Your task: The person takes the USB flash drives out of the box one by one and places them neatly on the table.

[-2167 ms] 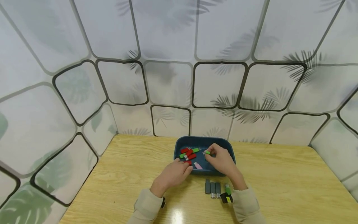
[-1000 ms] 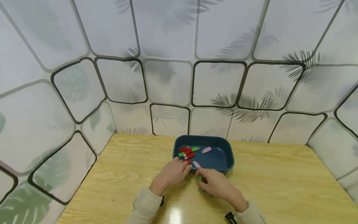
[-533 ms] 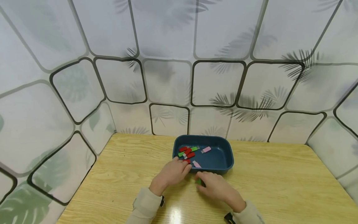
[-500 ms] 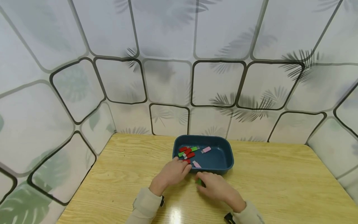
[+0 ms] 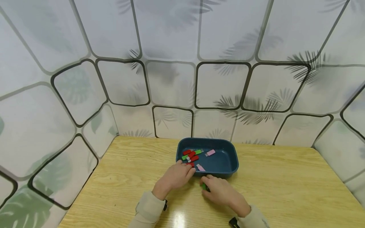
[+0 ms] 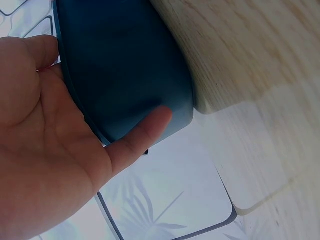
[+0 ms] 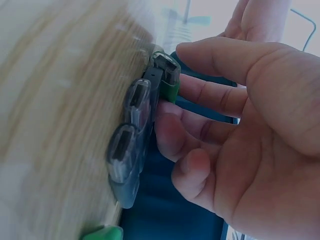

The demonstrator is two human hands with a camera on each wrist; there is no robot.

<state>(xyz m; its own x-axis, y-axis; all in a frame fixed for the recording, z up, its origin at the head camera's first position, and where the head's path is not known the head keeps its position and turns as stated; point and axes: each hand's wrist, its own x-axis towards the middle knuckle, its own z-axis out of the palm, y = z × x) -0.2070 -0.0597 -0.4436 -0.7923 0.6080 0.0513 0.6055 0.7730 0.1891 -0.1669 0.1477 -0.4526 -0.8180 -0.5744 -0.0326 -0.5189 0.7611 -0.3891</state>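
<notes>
My left hand (image 5: 175, 175) holds the front left rim of a dark blue bin (image 5: 232, 173). In the left wrist view its little finger (image 6: 145, 131) lies along the bin's outer wall; the other fingers pass behind the rim, partly hidden. Just in front of the bin, my right hand (image 5: 220, 191) pinches a green USB stick (image 7: 170, 90) between thumb and fingers. The stick's clear-capped end stands close beside several grey USB sticks (image 7: 121, 155) lined up on the table. From the head view, the right hand hides that row.
Inside the bin lie red USB sticks (image 5: 195, 158), green USB sticks (image 5: 197, 152) and two pink USB sticks (image 5: 210, 153). Another green USB stick (image 7: 104, 233) lies at the near end of the row. The wooden table (image 5: 285, 183) meets a patterned wall (image 5: 174, 85) behind.
My right hand has lifted the green USB stick out of the bin and brought it toward me to the grey row. My left hand has stayed on the bin.
</notes>
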